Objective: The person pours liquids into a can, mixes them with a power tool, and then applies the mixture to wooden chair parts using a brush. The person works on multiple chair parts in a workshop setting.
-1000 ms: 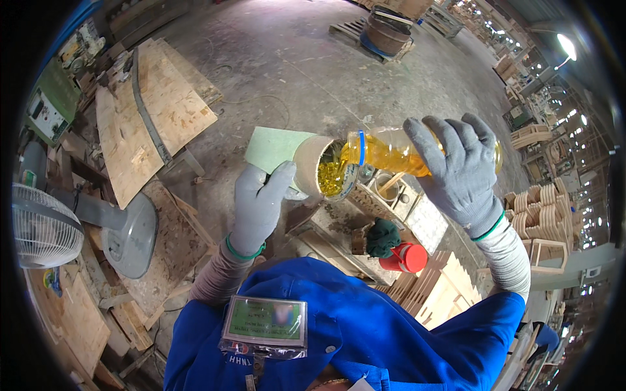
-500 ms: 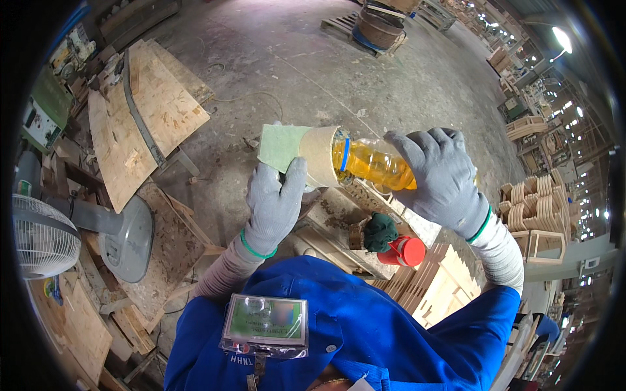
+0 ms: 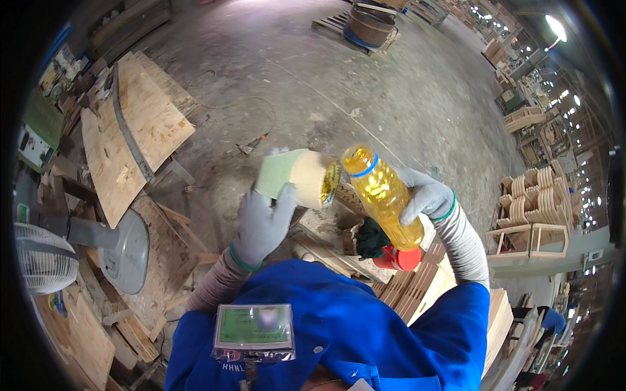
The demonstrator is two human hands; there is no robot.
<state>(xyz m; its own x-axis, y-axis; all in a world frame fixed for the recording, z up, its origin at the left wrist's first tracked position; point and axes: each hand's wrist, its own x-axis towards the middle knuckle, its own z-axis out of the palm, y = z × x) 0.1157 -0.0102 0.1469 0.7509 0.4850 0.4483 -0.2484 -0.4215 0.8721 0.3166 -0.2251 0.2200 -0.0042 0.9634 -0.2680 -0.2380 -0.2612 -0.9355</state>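
One electric fan [image 3: 45, 257] with a white wire grille stands at the far left, near a pale, flat plywood board [image 3: 140, 133]. Toward the middle, the left hand [image 3: 259, 225], in a grey knit glove with a green cuff edge, grasps a short beige tube [image 3: 312, 179] with a pale green sheet [image 3: 279, 173] at its left side; blur makes it hard to say how the fingers wrap behind. Something glossy and yellow shows at the tube's right end. Beyond it sits a bunched dark green cloth [image 3: 370, 239]. Just beside the tube, apart from it, a clear, blue-ringed bottle [image 3: 383, 202] of yellow liquid tilts, neck toward the upper left, partly covering a red lidded container [image 3: 404, 259]. The right hand [image 3: 428, 195], gloved alike, clasps the bottle's body. Light wooden frames [image 3: 531, 202] are stacked farther right.
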